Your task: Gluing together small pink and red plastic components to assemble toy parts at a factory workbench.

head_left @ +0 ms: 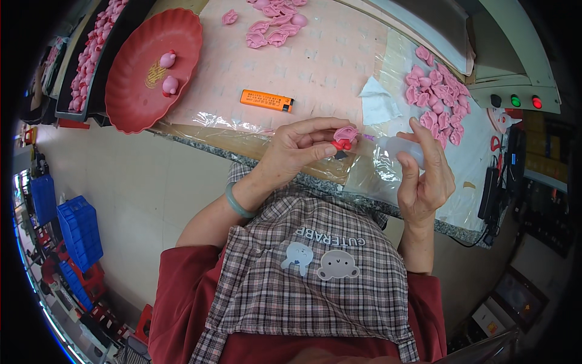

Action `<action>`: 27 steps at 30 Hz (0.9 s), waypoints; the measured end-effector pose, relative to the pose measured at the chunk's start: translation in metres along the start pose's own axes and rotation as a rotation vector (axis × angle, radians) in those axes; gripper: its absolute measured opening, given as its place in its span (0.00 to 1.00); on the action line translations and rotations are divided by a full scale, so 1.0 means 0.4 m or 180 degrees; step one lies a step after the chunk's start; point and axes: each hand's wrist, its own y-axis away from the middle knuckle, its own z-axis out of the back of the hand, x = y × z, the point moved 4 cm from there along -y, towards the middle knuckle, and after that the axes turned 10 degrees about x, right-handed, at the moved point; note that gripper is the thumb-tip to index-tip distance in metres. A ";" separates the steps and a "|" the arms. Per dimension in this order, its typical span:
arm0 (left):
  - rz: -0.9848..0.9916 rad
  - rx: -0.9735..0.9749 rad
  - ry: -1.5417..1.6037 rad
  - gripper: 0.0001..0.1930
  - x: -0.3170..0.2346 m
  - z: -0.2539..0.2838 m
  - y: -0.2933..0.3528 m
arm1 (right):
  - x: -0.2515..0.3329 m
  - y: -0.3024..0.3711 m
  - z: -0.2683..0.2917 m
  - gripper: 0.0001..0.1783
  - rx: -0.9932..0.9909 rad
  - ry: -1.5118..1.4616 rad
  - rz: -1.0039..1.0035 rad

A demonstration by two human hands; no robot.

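Observation:
My left hand [290,150] pinches a small pink and red plastic piece [346,134] between thumb and fingers, above the table's near edge. My right hand [427,179] is closed around a translucent squeeze bottle [400,147], lying sideways, its purple tip toward the pink piece. The tip and piece look close; contact cannot be made out. Beyond my left hand lies an orange lighter [267,101]. A crumpled white cloth [379,102] rests past the bottle. Many loose pink pieces [438,97] are heaped at the right, and another group [276,27] lies at the far side.
On the left, a red scalloped tray [124,100] holds two pink figures [170,85], beside a black bin [65,108] full of similar pieces. A machine panel with green and red lights [526,102] borders the right. Blue crates [80,233] stand on the floor at left.

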 end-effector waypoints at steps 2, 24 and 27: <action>0.0006 -0.0003 0.0005 0.24 -0.003 -0.002 -0.001 | -0.001 0.000 0.002 0.22 0.0003 0.0019 -0.0043; 0.0004 -0.0121 0.0181 0.23 -0.001 0.004 -0.003 | 0.000 0.002 -0.005 0.20 0.0101 -0.0166 0.0059; -0.0018 -0.0076 0.0235 0.23 -0.008 -0.001 -0.005 | -0.010 0.008 -0.003 0.19 0.0081 -0.0330 -0.0071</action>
